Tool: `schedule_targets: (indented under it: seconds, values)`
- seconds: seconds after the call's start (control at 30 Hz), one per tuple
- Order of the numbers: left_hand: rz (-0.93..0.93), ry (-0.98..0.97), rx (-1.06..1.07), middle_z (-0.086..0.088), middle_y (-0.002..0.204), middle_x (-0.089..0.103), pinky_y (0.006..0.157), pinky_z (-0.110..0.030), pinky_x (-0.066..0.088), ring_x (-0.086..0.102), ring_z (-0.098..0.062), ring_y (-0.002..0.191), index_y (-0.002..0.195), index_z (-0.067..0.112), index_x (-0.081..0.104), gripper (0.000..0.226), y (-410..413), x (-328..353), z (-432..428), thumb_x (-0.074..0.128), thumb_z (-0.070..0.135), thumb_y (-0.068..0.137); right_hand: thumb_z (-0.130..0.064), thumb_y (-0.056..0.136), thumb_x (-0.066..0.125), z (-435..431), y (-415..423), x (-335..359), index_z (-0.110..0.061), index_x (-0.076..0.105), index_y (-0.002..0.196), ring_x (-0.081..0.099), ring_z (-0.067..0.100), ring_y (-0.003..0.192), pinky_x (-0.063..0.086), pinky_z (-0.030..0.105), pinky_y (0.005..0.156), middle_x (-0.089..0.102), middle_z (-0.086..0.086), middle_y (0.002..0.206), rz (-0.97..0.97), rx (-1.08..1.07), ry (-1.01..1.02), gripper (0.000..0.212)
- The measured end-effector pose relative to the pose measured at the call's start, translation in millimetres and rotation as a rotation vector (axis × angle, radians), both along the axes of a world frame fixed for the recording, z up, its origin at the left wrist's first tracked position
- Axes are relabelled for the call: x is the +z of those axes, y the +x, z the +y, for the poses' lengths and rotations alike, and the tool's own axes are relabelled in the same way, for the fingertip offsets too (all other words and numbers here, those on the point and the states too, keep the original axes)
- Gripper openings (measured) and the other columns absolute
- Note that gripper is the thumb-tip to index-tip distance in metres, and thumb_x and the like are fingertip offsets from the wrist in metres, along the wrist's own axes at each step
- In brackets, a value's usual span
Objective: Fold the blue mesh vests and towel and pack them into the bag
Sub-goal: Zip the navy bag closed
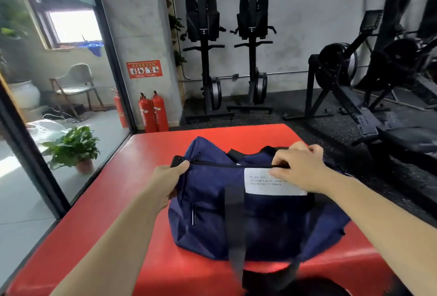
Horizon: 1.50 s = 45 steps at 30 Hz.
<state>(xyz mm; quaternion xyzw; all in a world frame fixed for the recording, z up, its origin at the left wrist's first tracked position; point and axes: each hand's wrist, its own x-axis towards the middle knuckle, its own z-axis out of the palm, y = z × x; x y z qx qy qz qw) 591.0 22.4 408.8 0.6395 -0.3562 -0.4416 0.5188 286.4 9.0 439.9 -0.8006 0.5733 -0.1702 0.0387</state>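
Fingers [280, 162] of the right hand [302, 168] are curled and pinch at the zip [224, 164]. The pull itself is hidden under them. The left hand [165, 177] grasps the bag [212, 220] by its end, thumb on top beside the black end tab [176, 161].

Reference: bag centre, 12 o'clock pointing away from the person.
- Zip long axis: 9 o'clock to 3 o'clock.
- Left hand: 9 o'clock end, bracing.
- Right hand: about 1 o'clock, nearer the pull; any travel runs along the 9–3 line.

Between the hands the zip appears drawn closed; past the right hand it cannot be told. A white label [260, 187] lies just below the zip, and a black strap [234, 213] hangs toward 6 o'clock.

Contents: the interior is not visible. No vests or towel show on the red mat [113, 201] bearing the bag, so they are probably packed.
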Motion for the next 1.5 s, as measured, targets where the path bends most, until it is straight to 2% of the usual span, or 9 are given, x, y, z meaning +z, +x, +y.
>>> schedule_targets:
  seconds: [0.2,0.27,0.33,0.5,0.7,0.83,1.1,1.27,1.5]
  values:
    - [-0.13,0.029,-0.007,-0.008,0.085,0.05,0.058,-0.029,0.03,0.043,-0.022,0.072,0.088,0.012,0.059,0.028,8.7,3.9,5.7,0.067,0.039,0.09,-0.043,0.088,0.057,-14.7,-79.0,2.8,-0.036,0.062,0.095,0.04,0.021,0.12,0.026,0.042,0.097,0.062,-0.007,0.108,-0.031,-0.411,-0.078,0.01]
    - [-0.196,0.039,-0.011,-0.005,0.085,0.059,0.061,-0.029,0.036,0.05,-0.024,0.075,0.085,0.012,0.065,0.042,3.9,9.3,0.0,0.066,0.054,0.085,-0.065,0.08,0.061,-16.7,-89.0,3.4,-0.03,0.057,0.113,0.037,0.028,0.128,0.029,0.044,0.099,0.056,0.0,0.122,0.003,-0.535,0.146,0.048]
    - [-0.383,0.044,0.008,-0.005,0.077,0.057,0.059,-0.031,0.037,0.047,-0.024,0.068,0.079,0.008,0.065,0.05,-2.5,11.1,-7.9,0.066,0.058,0.083,-0.071,0.072,0.065,-20.5,-89.2,-0.8,-0.027,0.054,0.113,0.041,0.029,0.128,0.03,0.044,0.099,0.053,0.003,0.117,0.09,-0.558,0.333,0.061]
    - [-0.721,-0.047,0.099,-0.009,0.054,0.04,0.059,-0.035,0.029,0.039,-0.027,0.059,0.053,0.007,0.042,0.049,-5.1,-0.2,-30.7,0.052,0.026,0.098,-0.031,0.081,0.062,-48.6,-101.4,-14.1,-0.016,0.066,0.107,0.062,0.03,0.107,0.049,0.035,0.088,0.065,0.009,0.119,0.125,-0.585,0.215,0.03]
    - [-0.476,-0.189,0.215,-0.019,0.088,0.061,0.081,-0.044,0.045,0.055,-0.031,0.084,0.08,0.003,0.061,0.037,19.0,6.0,-66.0,0.046,0.031,0.099,-0.034,0.095,0.049,-76.2,-104.5,8.8,-0.018,0.057,0.093,0.057,0.031,0.108,0.04,0.04,0.095,0.059,0.007,0.11,-0.089,-0.574,0.066,0.018]
    - [-0.316,-0.164,0.194,-0.017,0.076,0.061,0.067,-0.045,0.048,0.051,-0.024,0.069,0.078,0.001,0.064,0.048,47.8,1.4,-105.0,0.057,0.048,0.075,-0.032,0.098,0.043,-94.1,-105.3,9.2,-0.014,0.052,0.095,0.053,0.032,0.094,0.041,0.039,0.085,0.06,0.012,0.109,-0.166,-0.535,0.008,0.02]
    - [-0.141,0.072,0.145,-0.016,0.076,0.064,0.065,-0.043,0.048,0.057,-0.024,0.069,0.083,0.005,0.071,0.041,63.1,-19.8,-106.0,0.075,0.043,0.069,-0.038,0.095,0.052,-103.2,-108.6,-0.7,-0.016,0.05,0.077,0.055,0.027,0.085,0.043,0.035,0.074,0.059,0.002,0.088,-0.122,-0.458,0.11,0.029]
    - [-0.077,-0.001,0.121,-0.013,0.074,0.059,0.065,-0.036,0.045,0.051,-0.021,0.066,0.08,0.012,0.066,0.036,44.0,-7.4,-83.4,0.074,0.045,0.072,-0.036,0.088,0.068,-91.0,-113.7,6.7,-0.014,0.064,0.073,0.056,0.022,0.076,0.04,0.032,0.069,0.064,0.001,0.078,-0.261,-0.374,0.173,0.027]
    - [-0.038,0.025,0.05,-0.006,0.07,0.045,0.053,-0.025,0.04,0.041,-0.018,0.058,0.073,0.017,0.052,0.033,33.9,-3.3,-46.8,0.075,0.038,0.083,-0.033,0.086,0.065,-48.8,-64.8,31.2,-0.033,0.058,0.087,0.06,0.027,0.106,0.045,0.042,0.094,0.064,-0.003,0.101,-0.093,-0.369,0.015,0.007]
